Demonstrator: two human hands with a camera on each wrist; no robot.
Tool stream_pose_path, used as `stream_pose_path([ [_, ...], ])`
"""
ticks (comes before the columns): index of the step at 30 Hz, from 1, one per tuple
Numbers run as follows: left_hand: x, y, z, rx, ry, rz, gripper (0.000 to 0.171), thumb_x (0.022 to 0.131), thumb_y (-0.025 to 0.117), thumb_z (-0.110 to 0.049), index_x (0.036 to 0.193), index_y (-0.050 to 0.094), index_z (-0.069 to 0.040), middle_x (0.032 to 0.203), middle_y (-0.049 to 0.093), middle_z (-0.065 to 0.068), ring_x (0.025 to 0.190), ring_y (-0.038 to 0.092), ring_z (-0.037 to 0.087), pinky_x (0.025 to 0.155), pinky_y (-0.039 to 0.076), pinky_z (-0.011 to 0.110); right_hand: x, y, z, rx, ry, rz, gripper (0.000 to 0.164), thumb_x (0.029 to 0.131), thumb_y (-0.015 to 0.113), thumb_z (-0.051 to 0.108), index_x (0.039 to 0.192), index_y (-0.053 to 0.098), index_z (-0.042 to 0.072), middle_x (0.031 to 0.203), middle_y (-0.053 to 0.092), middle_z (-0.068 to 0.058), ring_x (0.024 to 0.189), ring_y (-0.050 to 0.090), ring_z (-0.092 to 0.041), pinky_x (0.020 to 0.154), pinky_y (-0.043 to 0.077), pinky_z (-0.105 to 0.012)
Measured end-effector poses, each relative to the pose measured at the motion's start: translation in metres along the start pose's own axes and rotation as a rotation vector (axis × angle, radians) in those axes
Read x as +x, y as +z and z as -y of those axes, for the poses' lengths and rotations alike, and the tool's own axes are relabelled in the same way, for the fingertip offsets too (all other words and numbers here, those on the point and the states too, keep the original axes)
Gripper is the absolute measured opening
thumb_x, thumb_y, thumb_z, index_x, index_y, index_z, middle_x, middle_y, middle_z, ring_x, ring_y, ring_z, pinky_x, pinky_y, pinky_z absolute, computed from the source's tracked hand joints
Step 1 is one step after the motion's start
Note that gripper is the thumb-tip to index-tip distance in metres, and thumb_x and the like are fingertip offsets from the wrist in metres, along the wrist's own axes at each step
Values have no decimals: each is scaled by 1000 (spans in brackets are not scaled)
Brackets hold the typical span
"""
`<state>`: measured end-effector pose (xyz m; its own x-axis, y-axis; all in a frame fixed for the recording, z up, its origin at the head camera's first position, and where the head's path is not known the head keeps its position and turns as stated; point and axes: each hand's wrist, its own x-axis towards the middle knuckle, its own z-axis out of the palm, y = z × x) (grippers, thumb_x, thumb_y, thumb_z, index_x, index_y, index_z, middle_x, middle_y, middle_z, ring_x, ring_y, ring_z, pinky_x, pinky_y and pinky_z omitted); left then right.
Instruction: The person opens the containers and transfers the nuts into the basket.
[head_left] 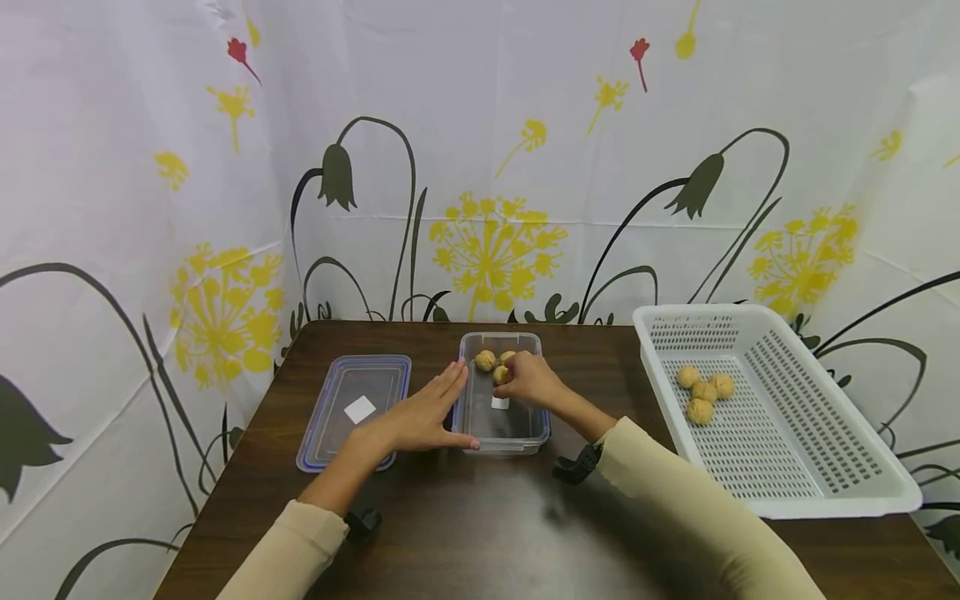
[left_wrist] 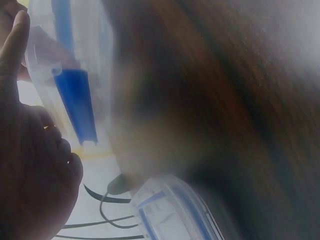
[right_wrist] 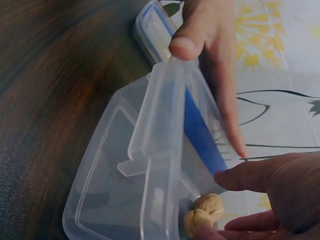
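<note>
A clear plastic container [head_left: 501,433] stands in the middle of the dark table, a small white label on it. Several walnuts [head_left: 485,360] lie toward its far end. My left hand [head_left: 420,412] lies along the container's left side, fingers straight and thumb spread toward the near left corner. My right hand [head_left: 528,382] reaches over the right wall into the container, fingers bent. In the right wrist view its thumb and fingers [right_wrist: 250,222] stand apart, with a fingertip right at the walnuts [right_wrist: 207,207]; part of them is hidden.
A clear lid [head_left: 337,433] with a blue seal and a white label lies left of the container. To the right stands a white perforated basket [head_left: 780,504] holding several walnuts [head_left: 701,411]. A flower-patterned curtain [head_left: 480,167] hangs behind the table.
</note>
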<state>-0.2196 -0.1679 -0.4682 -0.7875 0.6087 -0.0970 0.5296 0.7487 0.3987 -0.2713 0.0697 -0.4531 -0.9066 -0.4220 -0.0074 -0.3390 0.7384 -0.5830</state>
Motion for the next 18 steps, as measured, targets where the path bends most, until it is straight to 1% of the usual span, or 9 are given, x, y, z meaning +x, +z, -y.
stream_pose_path([
  [2, 1, 1, 0, 2, -1, 1, 123, 91, 72, -68, 169, 5, -2, 178, -2, 18, 164, 2, 33, 130, 18, 54, 2, 2, 1, -20, 25, 3, 28, 86, 88, 14, 77, 63, 5, 61, 48, 5, 55, 43, -9, 51, 34, -20],
  [5, 1, 1, 0, 2, 7, -1, 123, 90, 73, -68, 169, 5, -1, 177, -2, 19, 164, 2, 34, 130, 18, 55, 5, 3, 2, -50, 54, 19, 27, 86, 88, 14, 78, 64, 4, 64, 51, 2, 57, 48, -13, 53, 40, -24],
  [6, 1, 1, 0, 3, 8, -3, 123, 90, 73, -68, 169, 5, -1, 177, -2, 19, 164, 2, 34, 130, 19, 55, 12, 11, -12, -61, 22, 10, 29, 86, 88, 20, 78, 65, 6, 65, 52, 3, 58, 49, -13, 53, 41, -26],
  [10, 0, 1, 1, 9, 8, -6, 123, 90, 73, -68, 169, 5, -1, 177, -2, 20, 164, 2, 34, 130, 18, 54, 19, 13, -15, -80, -5, 12, 22, 83, 88, 17, 79, 69, 6, 68, 60, 1, 62, 55, -16, 58, 50, -32],
  [11, 0, 1, 1, 10, 7, -7, 124, 90, 73, -68, 169, 5, -1, 177, -2, 19, 164, 1, 34, 130, 18, 54, 23, 17, -21, -90, -25, 0, 22, 82, 88, 17, 78, 70, 6, 68, 60, 1, 62, 55, -16, 58, 50, -33],
  [12, 0, 1, 1, 11, 9, -9, 124, 90, 73, -67, 169, 5, -1, 177, -1, 20, 164, 2, 34, 130, 18, 54, 24, 18, -21, -92, -30, -2, 20, 82, 89, 17, 79, 71, 6, 69, 61, 1, 62, 55, -17, 58, 51, -33],
  [13, 0, 0, 1, 9, 11, -9, 123, 90, 73, -67, 169, 5, 0, 177, -1, 20, 164, 2, 35, 130, 18, 55, 18, 11, -8, -85, -6, 13, 18, 81, 88, 11, 80, 72, 3, 70, 62, -2, 62, 57, -18, 59, 53, -34],
  [17, 0, 0, 2, 9, 10, -6, 123, 90, 73, -67, 169, 6, 0, 177, -1, 21, 164, 3, 36, 130, 18, 55, 19, 13, -8, -74, -15, -2, 18, 79, 90, 8, 85, 75, 0, 81, 72, -7, 66, 59, -19, 61, 53, -31],
  [18, 0, 0, 1, 5, 11, -8, 123, 90, 74, -66, 169, 7, 1, 177, 0, 22, 164, 4, 37, 130, 19, 56, 17, 10, -3, -64, -2, 5, 19, 79, 90, 6, 87, 75, -1, 85, 74, -10, 68, 61, -19, 63, 54, -31],
])
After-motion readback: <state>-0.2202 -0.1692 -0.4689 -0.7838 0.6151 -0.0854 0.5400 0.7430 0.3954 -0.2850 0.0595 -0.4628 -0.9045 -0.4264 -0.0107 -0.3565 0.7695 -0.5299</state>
